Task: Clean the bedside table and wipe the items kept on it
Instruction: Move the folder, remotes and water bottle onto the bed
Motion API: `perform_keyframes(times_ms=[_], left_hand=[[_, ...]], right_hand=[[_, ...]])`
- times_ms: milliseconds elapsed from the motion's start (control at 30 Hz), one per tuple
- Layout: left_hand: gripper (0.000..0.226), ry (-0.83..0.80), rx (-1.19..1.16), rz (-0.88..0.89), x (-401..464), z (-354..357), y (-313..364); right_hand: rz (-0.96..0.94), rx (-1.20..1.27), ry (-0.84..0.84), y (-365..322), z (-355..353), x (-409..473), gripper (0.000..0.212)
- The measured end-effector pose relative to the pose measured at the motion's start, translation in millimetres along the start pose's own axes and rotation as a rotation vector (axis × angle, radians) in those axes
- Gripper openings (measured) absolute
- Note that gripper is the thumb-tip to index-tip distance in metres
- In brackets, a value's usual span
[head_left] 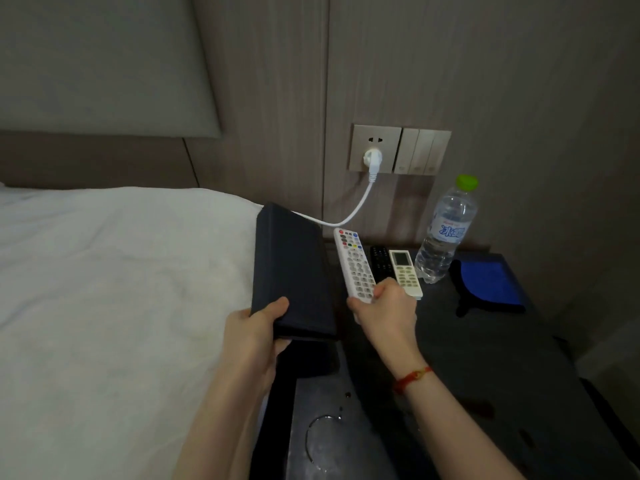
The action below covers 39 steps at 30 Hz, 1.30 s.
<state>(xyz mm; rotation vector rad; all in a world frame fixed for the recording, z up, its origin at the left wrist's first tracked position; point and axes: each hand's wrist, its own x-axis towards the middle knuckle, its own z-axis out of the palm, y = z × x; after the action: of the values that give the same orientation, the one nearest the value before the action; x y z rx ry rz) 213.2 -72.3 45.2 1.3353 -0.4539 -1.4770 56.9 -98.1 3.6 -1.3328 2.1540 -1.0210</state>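
1. We see the left hand (254, 332) with its grip closed on the near end of a flat, dark navy folder (291, 271), thumb on top, held over the edge between the white bed (121, 271) and the tabletop (485, 358).
2. The right hand (384, 306) pinches the near end of a long white remote (355, 263) (many rubbery buttons).
3. Beside it lie a slim black remote (380, 261) and a white AC remote (405, 271).
4. A clear plastic water bottle (446, 230) stands upright near a blue cloth (488, 282).
5. Glossy dark tabletop, with a wet ring mark near us.

Dark bedside table (485, 358), wet ring near front; white remote (353, 263), black remote (380, 263), bottle (445, 230), blue cloth (490, 282) at back
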Motion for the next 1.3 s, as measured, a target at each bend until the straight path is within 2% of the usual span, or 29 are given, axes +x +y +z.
perform_keyframes(times_ms=[100,233,433,567,700,800,900,1067,1167,1300], left_hand=[[0.012,0.006,-0.112,0.066,-24.5,-16.3,18.5],[0.01,0.05,-0.224,0.142,-59.9,-57.6,45.9],[0.009,0.187,-0.312,0.242,-112.0,-136.4,77.9],[0.009,0.283,-0.316,0.289,-144.5,-191.5,83.7],[0.009,0.382,-0.339,0.282,-161.0,-237.4,80.2],[0.008,0.428,-0.379,0.225,-164.3,-267.0,74.8],[0.019,0.493,-0.357,0.16,-165.3,-283.5,69.6],[0.029,0.69,-0.089,0.155,-165.4,-283.1,67.1],[0.038,0.811,0.244,0.137,-164.1,-283.0,66.3],[0.032,0.887,0.686,0.105,-158.4,-276.4,66.8]], right_hand=[[-0.13,0.072,0.004,-34.2,-15.4,-11.9,0.043],[-0.276,0.119,-0.047,-89.6,-27.3,-38.8,0.048],[-0.447,0.099,-0.23,-158.4,-5.4,-106.6,0.049],[-0.524,0.065,-0.368,-187.2,28.2,-160.7,0.042],[-0.564,0.054,-0.496,-203.9,60.8,-201.1,0.023],[-0.607,-0.004,-0.527,-208.7,81.4,-225.3,0.022],[-0.638,-0.08,-0.553,-209.8,97.6,-242.5,0.027],[-0.7,-0.147,-0.582,-205.2,109.9,-256.9,0.037],[-0.694,-0.205,-0.621,-202.5,108.9,-256.2,0.042],[-0.67,-0.262,-0.668,-204.0,106.0,-253.9,0.043]])
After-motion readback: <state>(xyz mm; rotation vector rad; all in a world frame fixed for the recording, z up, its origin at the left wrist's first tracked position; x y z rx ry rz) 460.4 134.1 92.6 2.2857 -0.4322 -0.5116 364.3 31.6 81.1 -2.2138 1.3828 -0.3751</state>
